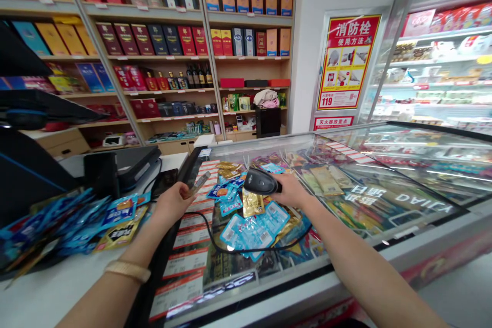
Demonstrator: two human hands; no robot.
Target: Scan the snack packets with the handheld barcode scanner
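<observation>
My right hand (287, 188) is closed around a black handheld barcode scanner (259, 181), its head turned to the left above the glass. A small, narrow, see-through packet (200, 182) is pinched in my left hand (175, 205), left of the scanner; its contents are too small to make out. Below the scanner, blue snack packets (265, 225) and a gold snack packet (252, 204) lie loosely piled on the glass lid of a chest freezer (238, 287). The scanner's black cable (209, 236) loops across the lid in front of the pile.
Many more snack packets (77, 225) are heaped on the white counter (46, 297) at left, beside a dark monitor (42, 107). Price labels (188, 261) line the freezer's left edge. Shelves (154, 59) of boxed goods stand behind, with a lit display fridge (446, 72) at right.
</observation>
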